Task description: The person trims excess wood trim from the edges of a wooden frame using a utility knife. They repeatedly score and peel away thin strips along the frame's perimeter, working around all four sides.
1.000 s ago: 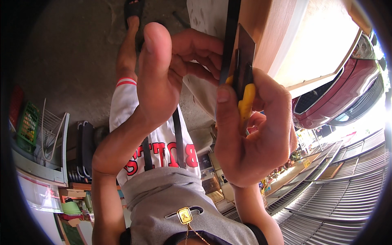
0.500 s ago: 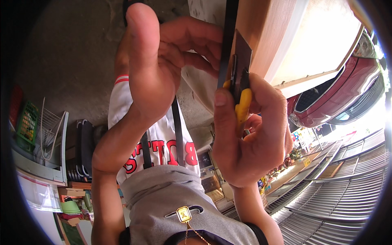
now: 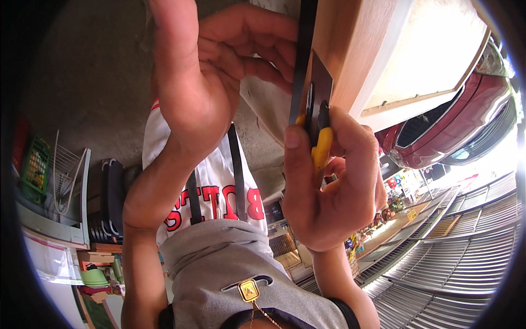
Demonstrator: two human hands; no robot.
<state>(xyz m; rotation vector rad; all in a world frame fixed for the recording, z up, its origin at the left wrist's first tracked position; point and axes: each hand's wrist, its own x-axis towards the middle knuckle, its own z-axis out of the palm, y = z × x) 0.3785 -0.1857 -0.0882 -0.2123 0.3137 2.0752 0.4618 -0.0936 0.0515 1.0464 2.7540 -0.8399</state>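
My right hand (image 3: 339, 181) is closed around a yellow-and-black hand tool (image 3: 323, 142) with a flat dark blade whose exact kind I cannot make out. The blade's slanted tip points up along a pale wooden panel (image 3: 342, 52) with a long black strip (image 3: 303, 52) at its left side. My left hand (image 3: 213, 82) is on the other side of that strip, thumb stretched up and away. Its fingers reach to the strip's left edge, where the fingertips are hidden.
A dark red car (image 3: 449, 123) stands beyond the panel on the right, above a slatted metal shutter (image 3: 438, 257). On the left are a green basket (image 3: 38, 164), a wire rack (image 3: 66, 181) and a green bowl (image 3: 94, 278). Concrete floor (image 3: 93, 71) lies at the upper left.
My right hand and the tool have slid slightly down and left along the panel. My left hand has moved up and left a little, its fingers still at the strip.
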